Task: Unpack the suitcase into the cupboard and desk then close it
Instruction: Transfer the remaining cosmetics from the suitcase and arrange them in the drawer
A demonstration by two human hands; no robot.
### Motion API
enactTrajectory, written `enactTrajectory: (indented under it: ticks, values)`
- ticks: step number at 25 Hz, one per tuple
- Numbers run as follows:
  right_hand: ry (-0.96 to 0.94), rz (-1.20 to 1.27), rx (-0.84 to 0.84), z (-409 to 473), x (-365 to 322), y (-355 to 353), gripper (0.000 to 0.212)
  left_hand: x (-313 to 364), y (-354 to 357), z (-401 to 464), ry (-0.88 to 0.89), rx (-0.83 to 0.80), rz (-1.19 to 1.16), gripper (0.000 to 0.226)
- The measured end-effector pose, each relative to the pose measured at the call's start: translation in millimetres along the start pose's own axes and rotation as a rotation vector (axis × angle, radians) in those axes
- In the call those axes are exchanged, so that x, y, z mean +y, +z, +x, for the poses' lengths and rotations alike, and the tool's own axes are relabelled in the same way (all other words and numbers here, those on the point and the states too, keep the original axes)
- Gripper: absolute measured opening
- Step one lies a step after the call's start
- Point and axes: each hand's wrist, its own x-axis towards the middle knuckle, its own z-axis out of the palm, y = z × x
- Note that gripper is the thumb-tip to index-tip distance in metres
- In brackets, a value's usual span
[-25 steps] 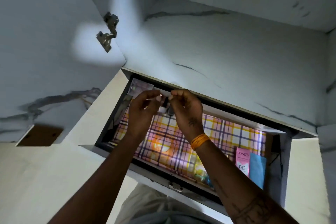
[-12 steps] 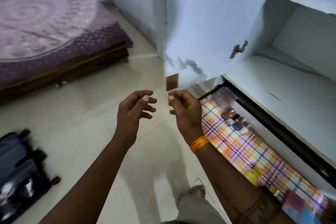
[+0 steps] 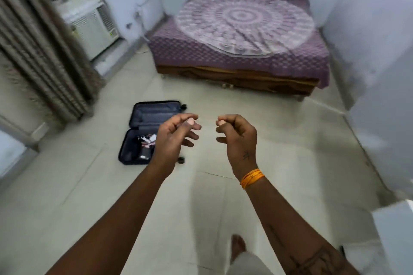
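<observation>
A dark blue suitcase (image 3: 143,127) lies open on the tiled floor, left of centre. Its near half holds several small items, white, red and black; its far half looks bare. My left hand (image 3: 176,136) hangs in the air in front of the suitcase's right edge, fingers loosely curled, holding nothing. My right hand (image 3: 237,136) is raised beside it, an orange thread band on the wrist, fingers loosely curled and empty. The two hands are apart and touch nothing. The cupboard drawer is out of sight.
A bed (image 3: 243,35) with a purple patterned cover stands at the back. Striped curtains (image 3: 44,47) and an air cooler (image 3: 93,27) are at the left. A white cupboard door (image 3: 384,118) runs along the right. My bare foot (image 3: 238,245) is on the floor.
The view has swung from the open cupboard drawer round to the room and the suitcase. Both hands let go of the small item in the drawer and now hang empty.
</observation>
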Motion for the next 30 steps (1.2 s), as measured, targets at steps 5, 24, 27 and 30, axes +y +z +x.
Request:
enactTrajectory:
  ticks: [5, 24, 27, 30]
  values:
    - [0.045, 0.002, -0.185, 54, 18, 126, 0.013, -16, -127, 55, -0.030, 0.225, -0.048, 0.027]
    - [0.354, -0.024, -0.248, 285, 172, 458, 0.012, -110, -379, 364, -0.269, 0.349, 0.011, 0.023]
    - [0.371, -0.032, -0.203, 308, 207, 504, 0.011, -150, -420, 418, -0.330, 0.307, 0.014, 0.023]
    - [0.403, -0.057, -0.138, 332, 250, 545, 0.012, -192, -453, 464, -0.394, 0.270, 0.025, 0.022]
